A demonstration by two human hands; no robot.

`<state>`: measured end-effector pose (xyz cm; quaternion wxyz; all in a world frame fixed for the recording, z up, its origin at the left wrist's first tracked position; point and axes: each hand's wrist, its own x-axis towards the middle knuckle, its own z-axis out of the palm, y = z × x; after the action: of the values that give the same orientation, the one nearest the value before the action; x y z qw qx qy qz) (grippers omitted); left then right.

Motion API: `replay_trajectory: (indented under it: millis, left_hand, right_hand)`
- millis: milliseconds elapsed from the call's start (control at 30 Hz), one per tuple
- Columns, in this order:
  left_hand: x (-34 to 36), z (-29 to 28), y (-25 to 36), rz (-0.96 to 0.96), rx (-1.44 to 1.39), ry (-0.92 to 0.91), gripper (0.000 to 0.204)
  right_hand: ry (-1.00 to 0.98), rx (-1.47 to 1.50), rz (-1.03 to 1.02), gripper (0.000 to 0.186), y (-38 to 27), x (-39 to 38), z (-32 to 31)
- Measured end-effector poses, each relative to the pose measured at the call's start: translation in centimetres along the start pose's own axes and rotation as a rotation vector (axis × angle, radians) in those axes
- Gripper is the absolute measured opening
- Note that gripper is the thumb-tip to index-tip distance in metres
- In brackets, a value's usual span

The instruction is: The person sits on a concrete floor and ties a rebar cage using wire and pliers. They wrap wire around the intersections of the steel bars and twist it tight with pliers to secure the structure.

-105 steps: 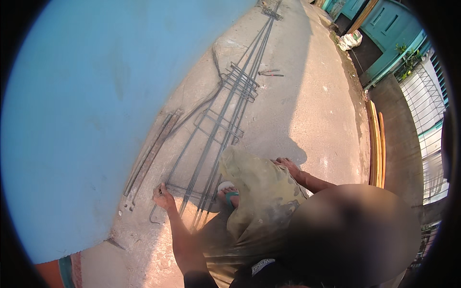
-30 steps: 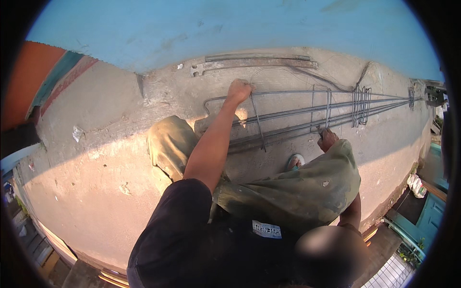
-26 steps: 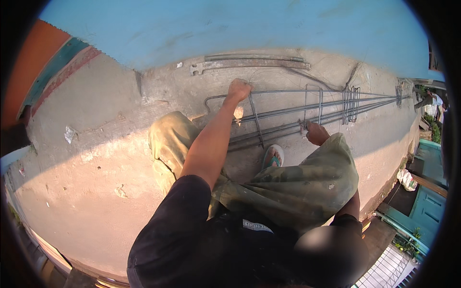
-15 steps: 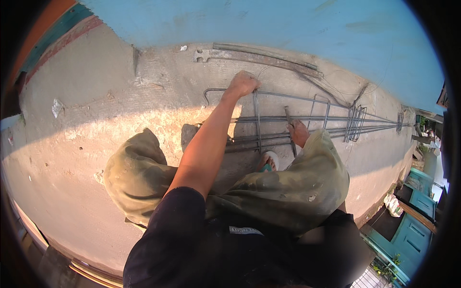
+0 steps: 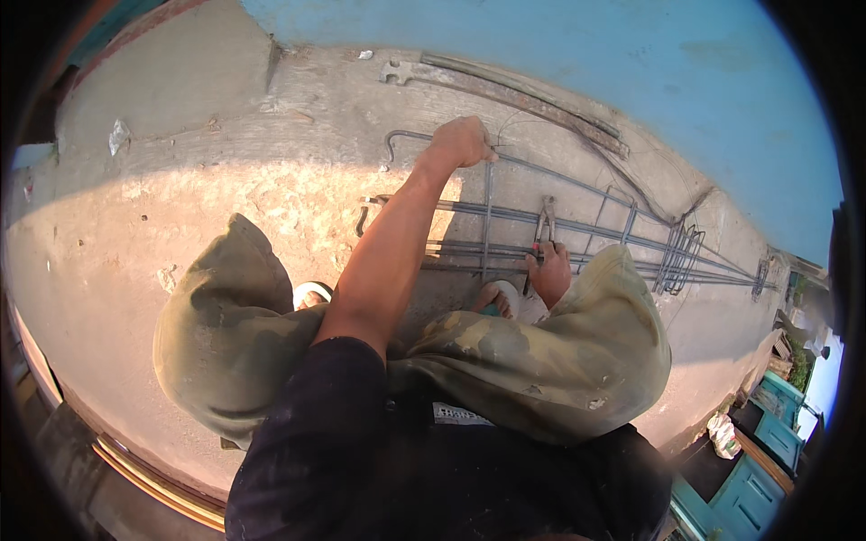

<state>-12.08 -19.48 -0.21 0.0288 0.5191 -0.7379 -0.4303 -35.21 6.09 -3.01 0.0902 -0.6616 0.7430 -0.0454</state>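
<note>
A long cage of thin steel rebar (image 5: 577, 227) lies on the concrete, running off to the far right. My left hand (image 5: 462, 142) is closed round its far bar, beside the corner of a stirrup (image 5: 488, 212). A thin tie wire (image 5: 502, 144) sticks out by those fingers. In my right hand (image 5: 550, 273), next to my right knee, are pincers (image 5: 548, 216) with some red on the handle. Their jaws point away from me, over the middle bars. My right knee and forearm position hide part of the handles.
Beyond the cage, a notched metal bar (image 5: 505, 101) and a second rod lie along the blue wall (image 5: 559, 36). Several stirrups (image 5: 681, 260) are bunched on the cage at right. My sandalled feet stand close to the near bars. Teal panels (image 5: 753, 500) are at lower right.
My view has shifted a little. The pincers have turned in my right hand, so their jaws and red handle show more clearly. My left hand still holds the far bar by the stirrup corner.
</note>
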Motion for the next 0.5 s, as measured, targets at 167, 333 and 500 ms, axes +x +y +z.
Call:
replay_trajectory:
  millis: [167,333,500]
  left_hand:
    - [-0.7,0.5,0.8,0.031,-0.041,0.079,0.031]
    - [-1.6,1.7,0.2,0.073,0.07,0.202,0.028]
    - [-1.3,2.0,0.7,0.063,0.036,0.18,0.027]
  right_hand:
    - [-0.161,0.147,0.075,0.02,4.8,0.7,-0.7]
    - [-0.449,0.463,0.252,0.016,0.6,5.4,-11.2]
    - [-0.685,0.195,-0.059,0.028,-0.1,15.1,-17.5]
